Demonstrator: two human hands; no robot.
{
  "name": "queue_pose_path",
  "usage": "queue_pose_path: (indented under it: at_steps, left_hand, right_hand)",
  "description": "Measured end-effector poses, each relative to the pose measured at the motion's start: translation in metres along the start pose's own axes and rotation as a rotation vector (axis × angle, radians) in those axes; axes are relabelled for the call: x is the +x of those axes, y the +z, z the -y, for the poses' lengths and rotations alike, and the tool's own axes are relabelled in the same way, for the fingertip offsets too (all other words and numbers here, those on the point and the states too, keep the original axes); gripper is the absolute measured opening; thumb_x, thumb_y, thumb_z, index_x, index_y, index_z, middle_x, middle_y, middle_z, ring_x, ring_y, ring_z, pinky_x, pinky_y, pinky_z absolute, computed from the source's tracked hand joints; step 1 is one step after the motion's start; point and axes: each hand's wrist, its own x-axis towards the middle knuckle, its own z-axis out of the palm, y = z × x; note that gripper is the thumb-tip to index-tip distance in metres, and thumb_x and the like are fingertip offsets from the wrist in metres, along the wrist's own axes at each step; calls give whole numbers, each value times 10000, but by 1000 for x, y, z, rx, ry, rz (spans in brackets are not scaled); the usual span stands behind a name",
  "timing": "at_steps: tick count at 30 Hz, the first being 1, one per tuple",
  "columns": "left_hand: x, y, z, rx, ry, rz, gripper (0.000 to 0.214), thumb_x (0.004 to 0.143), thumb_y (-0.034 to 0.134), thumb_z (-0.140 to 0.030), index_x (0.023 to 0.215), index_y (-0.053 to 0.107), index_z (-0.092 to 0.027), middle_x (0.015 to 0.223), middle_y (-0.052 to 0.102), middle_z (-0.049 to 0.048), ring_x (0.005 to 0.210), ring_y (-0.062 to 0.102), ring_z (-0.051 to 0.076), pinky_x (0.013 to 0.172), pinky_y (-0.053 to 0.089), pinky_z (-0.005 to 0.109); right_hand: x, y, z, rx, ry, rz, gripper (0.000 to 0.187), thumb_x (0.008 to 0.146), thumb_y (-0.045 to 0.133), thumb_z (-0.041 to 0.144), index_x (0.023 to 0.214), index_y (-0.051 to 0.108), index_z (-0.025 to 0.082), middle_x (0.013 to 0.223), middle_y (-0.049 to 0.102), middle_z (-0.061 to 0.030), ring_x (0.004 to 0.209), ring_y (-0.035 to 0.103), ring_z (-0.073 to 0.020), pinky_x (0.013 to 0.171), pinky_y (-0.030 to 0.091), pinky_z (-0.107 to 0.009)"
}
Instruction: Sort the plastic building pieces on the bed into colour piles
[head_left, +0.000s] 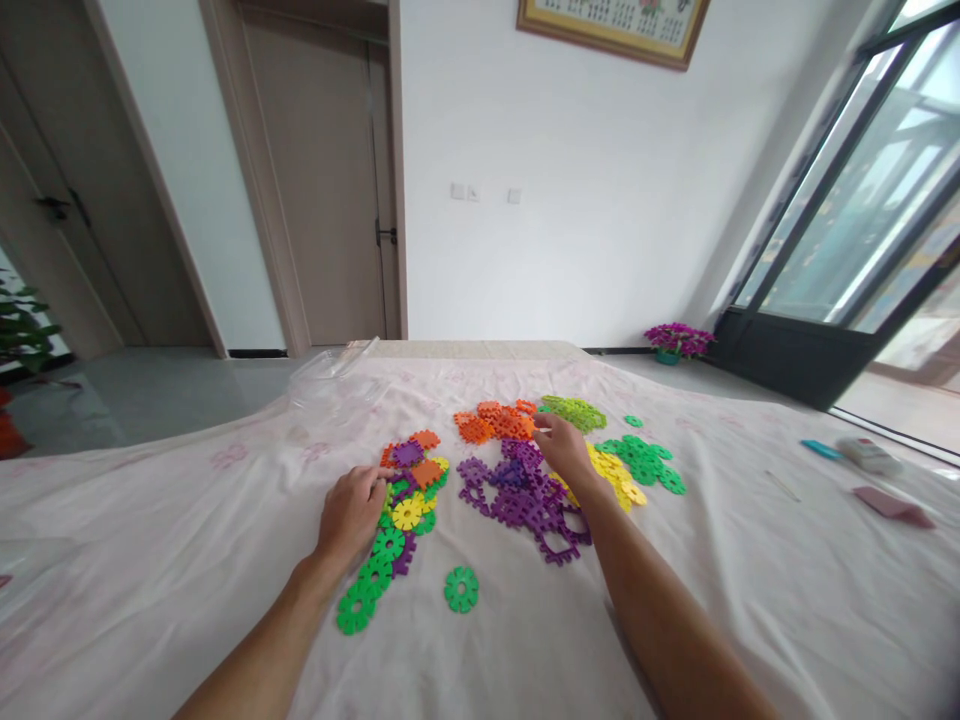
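Note:
My left hand [354, 510] lies along the left edge of a mixed pile of plastic interlocking pieces, its fingers loosely bent and touching the pile. In that pile are a purple square piece [407, 454], an orange square piece [427, 473], a yellow flower-shaped disc [407, 513] and several green notched discs [388, 544] trailing toward me. My right hand [564, 447] reaches over the sorted heaps, its fingers pinched beside the orange pieces [475, 430]; whatever is between them is hidden. Purple pieces [517, 505] are heaped just left of my right wrist.
Yellow pieces [616, 475], green discs [643, 460] and light green pieces [577, 412] lie right of and beyond my right hand. A lone green disc [461, 589] lies nearer me. Clear plastic bag [330, 375] sits at the back left; a pink item [892, 506] lies far right.

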Motion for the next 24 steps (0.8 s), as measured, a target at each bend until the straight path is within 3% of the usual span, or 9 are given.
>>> queue_pose_path:
  at_steps: [4,8,11,16,24]
  left_hand:
    - [1,1,1,2,0,-5,334,879,388,-276,989,703,-255,1080,694,28,1024,606,193,940,420,308]
    - [3,1,-1,8,-29,-5,336,878,385,-279,982,704,-254,1081,691,34,1018,608,199,939,422,318]
    - [5,2,-2,21,-41,-1,339,880,381,-280,982,704,-260,1085,690,35,1028,607,202,941,421,320]
    - [5,5,-1,30,-39,4,334,881,387,-285,987,703,-265,1096,689,26,1041,605,204,944,421,324]
    - [5,5,-1,17,-35,0,331,888,385,-286,979,702,-270,1109,688,21,1051,600,206,940,420,327]
  right_hand:
    - [15,-6,-12,-66,40,-17,398,821,491,231,1183,657,218,1126,696,-47,989,643,-205,843,468,-283]
    - [49,-15,-30,-382,100,-39,433,876,416,188,1267,601,209,1186,662,-102,1084,595,-248,861,446,-326]
    - [72,-10,-37,-618,-5,66,443,880,420,151,1293,573,192,1268,607,-136,1206,500,-286,922,409,-373]
    - [90,10,-39,-700,-122,181,432,876,447,104,1287,564,162,1340,551,-147,1340,350,-270,1036,310,-397]
    - [89,22,-44,-776,-200,243,275,877,478,78,1034,702,103,1079,675,-205,1119,570,-254,978,348,-352]
